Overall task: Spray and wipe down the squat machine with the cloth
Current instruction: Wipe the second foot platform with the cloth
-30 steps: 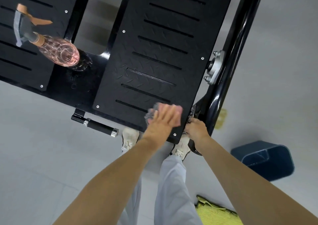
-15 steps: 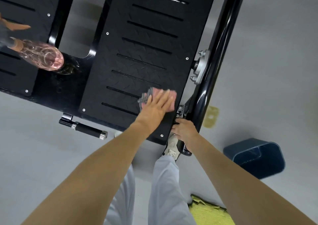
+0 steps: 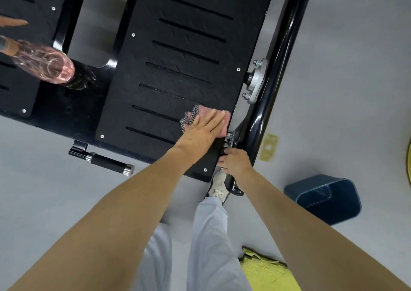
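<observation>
The squat machine's black slotted foot plate [image 3: 184,52] fills the upper middle of the view. My left hand [image 3: 203,129] lies flat with straight fingers on a pink cloth [image 3: 223,121] with a checked edge, pressing it on the plate's near right corner. My right hand [image 3: 235,165] grips the black frame bracket just right of that corner. A pink clear spray bottle [image 3: 44,65] stands on the machine's middle bar at the far left, its trigger head cut off by the frame edge.
A thick black frame tube [image 3: 282,52] with a silver bolted bracket [image 3: 255,81] runs along the plate's right side. A black handle peg [image 3: 106,161] sticks out below the plate. A dark blue bin [image 3: 324,201] and a yellow cloth [image 3: 266,270] lie on the grey floor.
My left hand has slid the cloth up and to the right along the plate's near right corner. My right hand has kept its grip on the frame. The view has shifted.
</observation>
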Demonstrator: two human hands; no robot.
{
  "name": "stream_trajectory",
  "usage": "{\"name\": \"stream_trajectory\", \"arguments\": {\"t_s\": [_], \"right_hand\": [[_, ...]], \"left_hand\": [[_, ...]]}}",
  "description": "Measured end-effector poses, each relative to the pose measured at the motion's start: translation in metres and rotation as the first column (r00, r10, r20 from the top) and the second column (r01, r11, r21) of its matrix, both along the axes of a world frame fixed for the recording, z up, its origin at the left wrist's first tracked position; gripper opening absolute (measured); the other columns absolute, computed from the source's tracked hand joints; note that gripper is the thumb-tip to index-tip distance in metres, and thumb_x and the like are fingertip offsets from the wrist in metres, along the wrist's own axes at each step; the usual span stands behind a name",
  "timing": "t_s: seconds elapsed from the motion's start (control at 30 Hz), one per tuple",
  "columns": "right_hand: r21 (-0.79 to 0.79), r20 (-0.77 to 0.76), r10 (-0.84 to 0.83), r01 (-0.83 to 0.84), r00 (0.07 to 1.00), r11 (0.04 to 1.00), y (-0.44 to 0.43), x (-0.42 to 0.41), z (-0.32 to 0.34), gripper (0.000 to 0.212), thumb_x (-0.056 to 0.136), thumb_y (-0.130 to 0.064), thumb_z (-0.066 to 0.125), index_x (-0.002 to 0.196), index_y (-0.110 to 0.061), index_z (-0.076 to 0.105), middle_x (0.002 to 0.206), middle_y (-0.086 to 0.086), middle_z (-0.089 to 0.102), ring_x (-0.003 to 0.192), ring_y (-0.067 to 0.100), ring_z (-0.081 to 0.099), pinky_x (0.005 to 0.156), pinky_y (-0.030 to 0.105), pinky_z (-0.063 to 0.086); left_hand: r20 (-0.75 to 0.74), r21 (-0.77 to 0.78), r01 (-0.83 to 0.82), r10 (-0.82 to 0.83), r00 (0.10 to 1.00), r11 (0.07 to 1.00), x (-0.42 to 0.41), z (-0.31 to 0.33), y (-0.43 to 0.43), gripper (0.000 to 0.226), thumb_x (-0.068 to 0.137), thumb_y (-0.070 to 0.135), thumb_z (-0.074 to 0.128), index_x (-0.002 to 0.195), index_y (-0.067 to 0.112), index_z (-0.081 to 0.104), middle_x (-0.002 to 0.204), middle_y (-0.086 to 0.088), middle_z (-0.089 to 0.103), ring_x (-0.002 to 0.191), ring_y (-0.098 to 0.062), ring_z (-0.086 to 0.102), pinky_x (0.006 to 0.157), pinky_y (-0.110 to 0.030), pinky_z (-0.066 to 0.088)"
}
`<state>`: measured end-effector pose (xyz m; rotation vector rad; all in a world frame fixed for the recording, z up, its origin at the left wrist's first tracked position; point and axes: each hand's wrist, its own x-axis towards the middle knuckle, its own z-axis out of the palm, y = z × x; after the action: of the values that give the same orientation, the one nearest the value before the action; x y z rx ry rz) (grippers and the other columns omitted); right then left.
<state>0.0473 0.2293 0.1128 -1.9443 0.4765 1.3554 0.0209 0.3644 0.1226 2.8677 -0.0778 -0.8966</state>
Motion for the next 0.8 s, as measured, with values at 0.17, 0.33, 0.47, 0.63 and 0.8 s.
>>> {"name": "stream_trajectory", "arguments": {"t_s": [0.17,0.33,0.47,0.63,0.8], "right_hand": [[-0.099,0.196,0.057,-0.038,0.979,0.994,0.002,-0.018,0.010,0.035,0.087,0.000,0.053,0.119,-0.009,0.062,0.113,0.007,0.065,0.086,0.016,0.062,0.070,0.020,0.050],[-0.187,0.332,0.179,-0.121,0.926,0.975,0.006,-0.048,0.026,0.045,0.087,-0.002,0.046,0.131,-0.011,0.051,0.118,0.013,0.062,0.103,0.029,0.060,0.085,0.033,0.050],[-0.271,0.379,0.410,-0.324,0.830,0.906,0.015,-0.074,0.032,0.056,0.089,-0.001,0.043,0.144,-0.013,0.037,0.148,0.005,0.035,0.132,0.025,0.039,0.100,0.038,0.043],[-0.410,0.256,0.558,-0.435,0.789,0.802,0.034,-0.102,0.032,0.070,0.091,-0.003,0.043,0.153,-0.010,0.011,0.161,0.003,-0.001,0.146,0.026,0.011,0.106,0.038,0.038],[-0.452,0.219,0.544,-0.410,0.810,0.792,0.060,-0.123,0.035,0.069,0.093,-0.003,0.040,0.153,-0.006,0.005,0.160,0.011,-0.008,0.146,0.029,0.005,0.106,0.035,0.033]], "left_hand": [[-0.137,-0.071,0.111,-0.120,0.983,0.991,-0.074,0.001,-0.027,0.086,0.085,-0.005,0.045,0.152,0.011,-0.006,0.160,-0.005,-0.011,0.147,-0.028,-0.006,0.118,-0.046,0.008],[0.028,-0.053,0.353,-0.352,0.936,0.934,-0.114,-0.003,-0.003,0.072,0.086,0.003,0.043,0.152,0.013,0.017,0.160,-0.005,0.009,0.147,-0.030,0.011,0.116,-0.047,0.022],[-0.162,0.111,0.207,-0.187,0.969,0.972,-0.122,0.001,0.061,0.087,0.088,-0.009,0.036,0.149,0.018,-0.020,0.156,-0.001,-0.026,0.145,-0.026,-0.019,0.117,-0.043,-0.004],[-0.076,0.232,-0.387,0.413,0.908,0.893,-0.157,0.002,0.116,0.095,0.086,-0.010,0.048,0.148,0.008,-0.021,0.157,-0.009,-0.023,0.145,-0.031,-0.016,0.120,-0.044,0.007],[-0.007,0.087,-0.390,0.392,0.920,0.917,-0.144,-0.012,0.045,0.078,0.094,-0.005,0.034,0.148,0.007,-0.020,0.154,-0.023,-0.022,0.142,-0.044,-0.014,0.117,-0.053,0.006]]}}
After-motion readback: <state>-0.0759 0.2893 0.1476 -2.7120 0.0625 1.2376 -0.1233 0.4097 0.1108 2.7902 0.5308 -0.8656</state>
